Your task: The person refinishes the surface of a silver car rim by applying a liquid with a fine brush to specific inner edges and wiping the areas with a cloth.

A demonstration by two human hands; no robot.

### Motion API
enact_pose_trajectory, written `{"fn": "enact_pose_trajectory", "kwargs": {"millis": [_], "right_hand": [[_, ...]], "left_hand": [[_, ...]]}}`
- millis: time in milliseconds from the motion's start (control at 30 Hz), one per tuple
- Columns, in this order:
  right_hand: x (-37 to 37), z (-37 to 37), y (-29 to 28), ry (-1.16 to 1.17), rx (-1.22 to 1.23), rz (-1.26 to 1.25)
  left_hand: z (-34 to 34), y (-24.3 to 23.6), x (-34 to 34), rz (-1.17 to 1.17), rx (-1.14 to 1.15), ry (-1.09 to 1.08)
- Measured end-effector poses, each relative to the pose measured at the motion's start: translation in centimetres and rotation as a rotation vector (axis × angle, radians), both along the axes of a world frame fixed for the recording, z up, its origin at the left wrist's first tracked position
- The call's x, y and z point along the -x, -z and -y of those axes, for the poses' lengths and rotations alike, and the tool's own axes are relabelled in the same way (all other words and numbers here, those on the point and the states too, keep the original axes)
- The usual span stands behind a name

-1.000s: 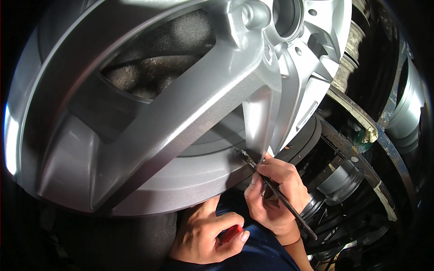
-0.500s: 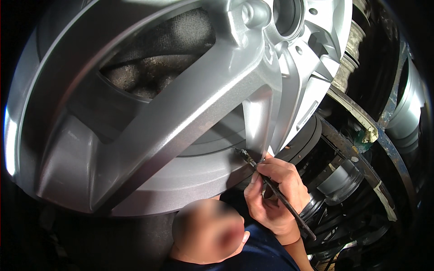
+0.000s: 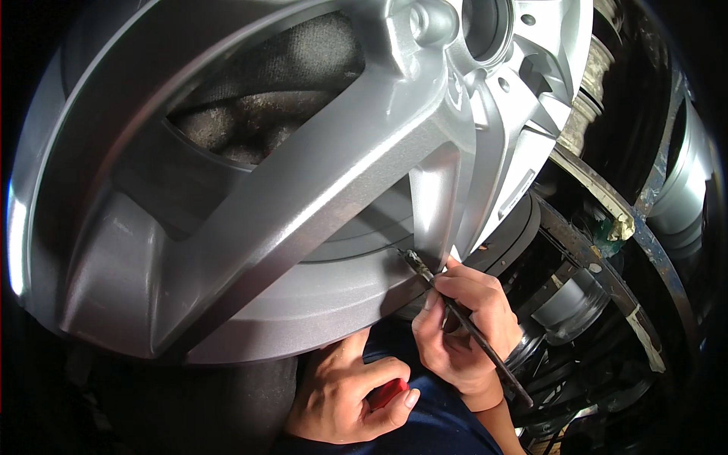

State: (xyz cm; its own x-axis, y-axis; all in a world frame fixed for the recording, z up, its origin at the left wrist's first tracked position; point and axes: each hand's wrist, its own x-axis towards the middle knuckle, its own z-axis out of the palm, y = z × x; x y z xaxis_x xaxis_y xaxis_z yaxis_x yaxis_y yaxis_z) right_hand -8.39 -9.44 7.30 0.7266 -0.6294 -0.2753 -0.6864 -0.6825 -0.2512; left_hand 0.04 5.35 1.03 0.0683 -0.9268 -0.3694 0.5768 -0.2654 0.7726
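A large silver alloy wheel (image 3: 318,174) fills most of the view, its curved lip crossing above both hands. My right hand (image 3: 474,326) pinches a slim, dark paintbrush (image 3: 472,326) whose paint-smeared tip reaches up to the inner rim beside a spoke near the lower middle; whether the bristles touch the metal is hard to tell. My left hand (image 3: 345,390) is below the rim, its index finger reaching up under the lip, while thumb and other fingers curl round a small red object (image 3: 387,394), mostly hidden in the grip.
Rusty metal rack bars (image 3: 652,258) with scraps of tape run down the right. More silver rims (image 3: 679,174) and a smaller metal cylinder (image 3: 569,303) sit among them. A dark round support (image 3: 227,402) lies under the wheel, and dark blue clothing (image 3: 432,425) shows behind my hands.
My right hand and the brush have shifted very slightly right. The wheel's upper part appears marginally shifted to the right. My left hand keeps the same grip.
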Motion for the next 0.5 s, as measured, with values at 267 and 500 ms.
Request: {"fn": "enact_pose_trajectory", "kwargs": {"millis": [267, 500], "right_hand": [[1.4, 0.9, -2.4, 0.396, -0.123, 0.516], [0.9, 2.6, -4.4, 0.005, -0.297, -0.194]], "left_hand": [[-0.2, 0.0, 0.0, 0.006, 0.001, 0.002], [-0.1, 0.0, -0.1, 0.045, 0.014, 0.000]]}}
